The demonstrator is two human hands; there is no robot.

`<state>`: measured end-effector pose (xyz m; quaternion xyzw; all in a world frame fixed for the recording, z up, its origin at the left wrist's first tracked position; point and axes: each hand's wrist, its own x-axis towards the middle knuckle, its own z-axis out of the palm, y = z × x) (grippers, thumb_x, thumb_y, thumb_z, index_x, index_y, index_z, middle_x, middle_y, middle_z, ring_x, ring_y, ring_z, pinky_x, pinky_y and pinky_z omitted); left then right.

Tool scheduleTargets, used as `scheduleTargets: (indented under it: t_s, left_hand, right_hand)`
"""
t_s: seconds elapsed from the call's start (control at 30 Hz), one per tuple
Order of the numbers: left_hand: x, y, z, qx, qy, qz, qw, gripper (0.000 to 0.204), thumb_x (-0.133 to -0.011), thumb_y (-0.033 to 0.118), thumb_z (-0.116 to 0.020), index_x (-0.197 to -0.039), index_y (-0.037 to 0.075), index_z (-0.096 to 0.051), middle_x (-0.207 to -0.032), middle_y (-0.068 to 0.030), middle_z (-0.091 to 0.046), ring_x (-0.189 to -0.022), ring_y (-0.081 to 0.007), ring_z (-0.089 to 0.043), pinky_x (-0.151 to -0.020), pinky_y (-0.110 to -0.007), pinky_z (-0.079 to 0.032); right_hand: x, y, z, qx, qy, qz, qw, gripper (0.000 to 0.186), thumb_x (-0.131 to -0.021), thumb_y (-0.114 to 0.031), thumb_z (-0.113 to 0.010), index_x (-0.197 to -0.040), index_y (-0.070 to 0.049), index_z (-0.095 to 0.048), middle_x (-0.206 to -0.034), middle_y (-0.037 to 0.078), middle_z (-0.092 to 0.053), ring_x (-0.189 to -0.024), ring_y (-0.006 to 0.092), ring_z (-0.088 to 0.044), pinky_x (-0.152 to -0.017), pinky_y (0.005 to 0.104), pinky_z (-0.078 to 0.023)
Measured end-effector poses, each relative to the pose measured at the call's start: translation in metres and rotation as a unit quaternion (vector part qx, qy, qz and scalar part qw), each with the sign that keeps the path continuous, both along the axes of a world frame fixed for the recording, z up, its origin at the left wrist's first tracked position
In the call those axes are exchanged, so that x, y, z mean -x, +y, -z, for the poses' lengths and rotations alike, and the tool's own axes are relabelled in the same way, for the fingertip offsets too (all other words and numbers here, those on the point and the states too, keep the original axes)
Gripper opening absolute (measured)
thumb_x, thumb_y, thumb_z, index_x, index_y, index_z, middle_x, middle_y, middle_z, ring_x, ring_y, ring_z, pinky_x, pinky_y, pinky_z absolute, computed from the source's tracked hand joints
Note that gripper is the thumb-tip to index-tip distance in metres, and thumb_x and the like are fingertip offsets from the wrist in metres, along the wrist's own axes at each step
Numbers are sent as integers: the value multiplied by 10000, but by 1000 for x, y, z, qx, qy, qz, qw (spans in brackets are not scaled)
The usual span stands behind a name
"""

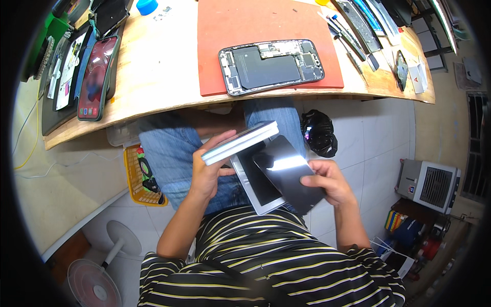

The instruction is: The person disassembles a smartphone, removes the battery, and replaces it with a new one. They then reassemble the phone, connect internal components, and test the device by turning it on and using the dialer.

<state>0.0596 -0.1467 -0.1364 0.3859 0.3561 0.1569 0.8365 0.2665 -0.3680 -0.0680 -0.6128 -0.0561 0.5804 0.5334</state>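
Observation:
Over my lap, my left hand (pixel 208 171) is closed round a slim white box (pixel 240 143), tilted up with its edge toward me. Below it and partly behind it is a white-rimmed tray (pixel 271 205) with a dark inside, seemingly the box's other half; how the two join is hidden. My right hand (pixel 330 183) pinches a glossy black phone screen panel (pixel 291 179) by its right end, thumb on top. The panel overlaps the tray and reflects a bright light. On the bench beyond, an opened phone (pixel 271 67) lies with battery and circuit boards exposed, apart from both hands.
The opened phone rests on an orange mat (pixel 245 23) on the wooden bench (pixel 153 61). At left stands a lit phone (pixel 97 77); at right lie several slim tools (pixel 350 41). A yellow basket (pixel 134 179), black bag (pixel 319 134) and fan (pixel 94 284) are on the floor.

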Motion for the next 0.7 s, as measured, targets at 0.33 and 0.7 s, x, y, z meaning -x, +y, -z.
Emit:
scheduleTargets:
  t_s: [0.33, 0.7]
  left_hand:
    - [2, -15, 8, -198, -131, 101, 966, 414, -934, 217, -571, -1227, -32, -726, -1509, -227, -498, -1410, -357, -496, -1075, -459, -503]
    - [-12, -34, -5, 39, -77, -35, 996, 256, -920, 28, -741, -1161, -43, -688, -1117, -124, -721, -995, -214, -697, -915, -390, -565]
  right_hand:
    - [-35, -36, -12, -129, -79, 78, 985, 202, -868, -76, -806, -1001, 26, -694, -886, 11, -691, -713, 62, -605, -646, 232, -498]
    - [27, 32, 15, -61, -540, -9, 840, 474, -882, -339, -823, -1223, -36, -690, -1058, 136, -668, -957, 275, -650, -862, 366, -528]
